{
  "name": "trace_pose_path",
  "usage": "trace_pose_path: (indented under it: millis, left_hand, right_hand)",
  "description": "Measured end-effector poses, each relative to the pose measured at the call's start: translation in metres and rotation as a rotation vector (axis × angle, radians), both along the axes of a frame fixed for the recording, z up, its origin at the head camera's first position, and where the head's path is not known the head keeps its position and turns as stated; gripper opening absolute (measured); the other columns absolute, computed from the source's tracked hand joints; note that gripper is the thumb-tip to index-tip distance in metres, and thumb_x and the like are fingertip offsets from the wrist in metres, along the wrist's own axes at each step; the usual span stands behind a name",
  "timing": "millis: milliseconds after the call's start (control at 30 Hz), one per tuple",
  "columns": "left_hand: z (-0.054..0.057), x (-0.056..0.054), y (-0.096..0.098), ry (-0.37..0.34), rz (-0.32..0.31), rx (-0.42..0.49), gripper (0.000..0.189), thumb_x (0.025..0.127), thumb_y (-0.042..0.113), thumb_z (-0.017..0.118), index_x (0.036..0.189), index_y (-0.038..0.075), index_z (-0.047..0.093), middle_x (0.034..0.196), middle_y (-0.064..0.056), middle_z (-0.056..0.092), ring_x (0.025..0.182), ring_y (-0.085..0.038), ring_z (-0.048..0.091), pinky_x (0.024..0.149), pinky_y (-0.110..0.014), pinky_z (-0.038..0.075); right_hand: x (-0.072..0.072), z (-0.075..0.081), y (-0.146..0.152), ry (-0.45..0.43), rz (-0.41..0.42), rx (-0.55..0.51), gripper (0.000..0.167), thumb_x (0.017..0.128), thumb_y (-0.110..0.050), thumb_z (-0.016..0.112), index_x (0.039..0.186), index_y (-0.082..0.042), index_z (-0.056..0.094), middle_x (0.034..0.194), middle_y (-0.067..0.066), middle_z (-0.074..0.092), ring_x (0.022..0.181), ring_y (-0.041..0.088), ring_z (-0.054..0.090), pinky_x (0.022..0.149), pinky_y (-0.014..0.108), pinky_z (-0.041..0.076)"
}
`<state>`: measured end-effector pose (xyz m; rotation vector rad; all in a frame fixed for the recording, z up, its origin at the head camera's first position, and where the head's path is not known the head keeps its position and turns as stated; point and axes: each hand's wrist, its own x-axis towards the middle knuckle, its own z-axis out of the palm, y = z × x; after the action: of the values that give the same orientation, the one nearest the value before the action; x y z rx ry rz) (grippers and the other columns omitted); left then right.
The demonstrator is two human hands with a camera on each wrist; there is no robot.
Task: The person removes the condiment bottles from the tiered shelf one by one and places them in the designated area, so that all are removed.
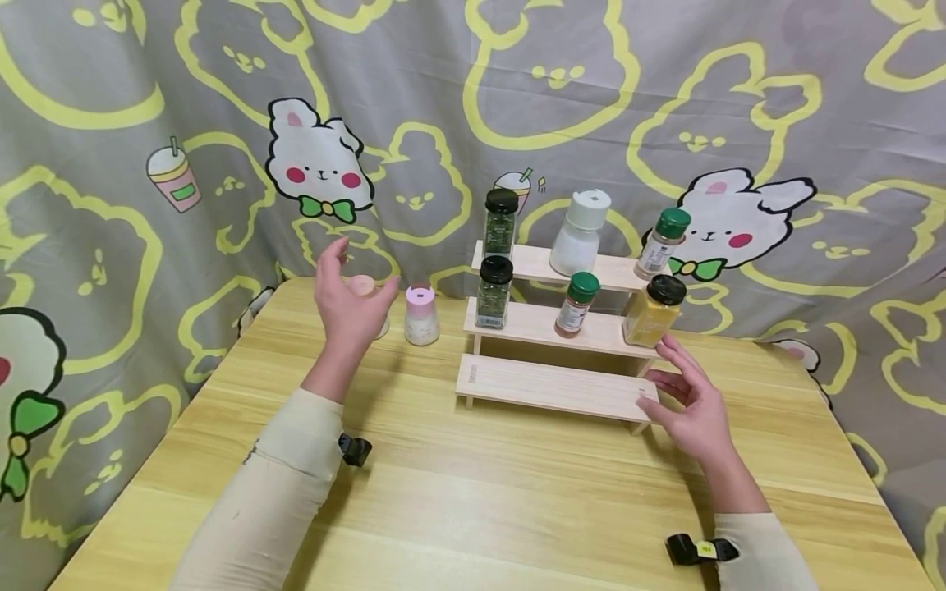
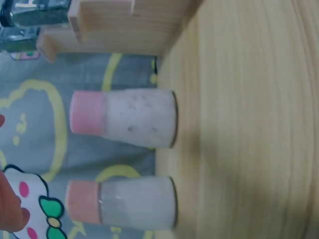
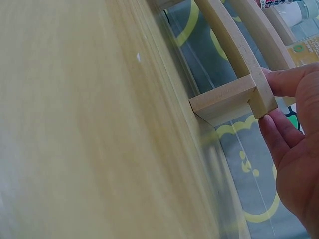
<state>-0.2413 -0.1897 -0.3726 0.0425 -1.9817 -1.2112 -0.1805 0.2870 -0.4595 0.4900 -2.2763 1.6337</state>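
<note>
Pinching the lowest shelf (image 1: 554, 391) with the right grip (image 1: 695, 410), likely steadying the rack (image 1: 532, 321) on the worktop (image 1: 480, 492); holding the left grip (image 1: 351, 312) spread, empty, near the peach-capped jar (image 2: 137, 203), perhaps for clearance.

The rack (image 1: 554, 390) is pale wood-coloured, one shaker (image 1: 421, 318) pink-capped, the curtain (image 1: 414, 74) grey (with yellow cartoon outlines).

A pale wooden table (image 1: 473, 509) bears a three-tier rack (image 1: 554, 390) and, over to its left, a pink-capped shaker (image 1: 421, 320) and a peach-capped shaker (image 2: 137, 203), both upright (close neighbours, yet not touching). Three jars (image 1: 576, 249) stand on the rack's top tier (image 1: 532, 261), three on its middle tier (image 1: 532, 321).
</note>
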Motion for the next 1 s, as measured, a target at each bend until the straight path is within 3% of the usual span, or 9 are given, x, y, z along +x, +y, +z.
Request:
trace_pose_path:
  millis: [300,700,1000]
  left_hand:
    - [0.013,0.007,0.020,0.038,-0.071,-0.012,0.074,0.077,0.021,0.086,0.139,0.009,0.048,0.134,-0.004,0.052,0.121,-0.025,0.046,0.102,-0.038,0.038]
    - [0.019,0.012,0.047,0.117,-0.187,-0.009,0.076,0.075,0.023,0.087,0.140,0.008,0.049,0.131,-0.004,0.054,0.113,-0.020,0.051,0.096,-0.034,0.044]
    - [0.016,0.015,0.067,0.138,-0.272,-0.020,0.078,0.074,0.023,0.087,0.140,0.003,0.048,0.132,-0.010,0.053,0.113,-0.023,0.050,0.094,-0.038,0.047]
  right_hand:
    - [0.011,0.021,-0.011,0.011,0.027,-0.026,0.080,0.071,0.030,0.070,0.144,0.007,0.045,0.158,0.013,0.032,0.107,0.020,0.063,0.094,0.021,0.048]
    - [0.012,0.024,-0.012,0.002,0.017,-0.010,0.079,0.073,0.029,0.071,0.144,0.007,0.045,0.158,0.014,0.031,0.108,0.024,0.063,0.094,0.022,0.048]
    - [0.011,0.022,-0.011,-0.007,0.008,-0.014,0.079,0.073,0.028,0.071,0.144,0.008,0.045,0.158,0.014,0.032,0.107,0.022,0.063,0.093,0.022,0.049]
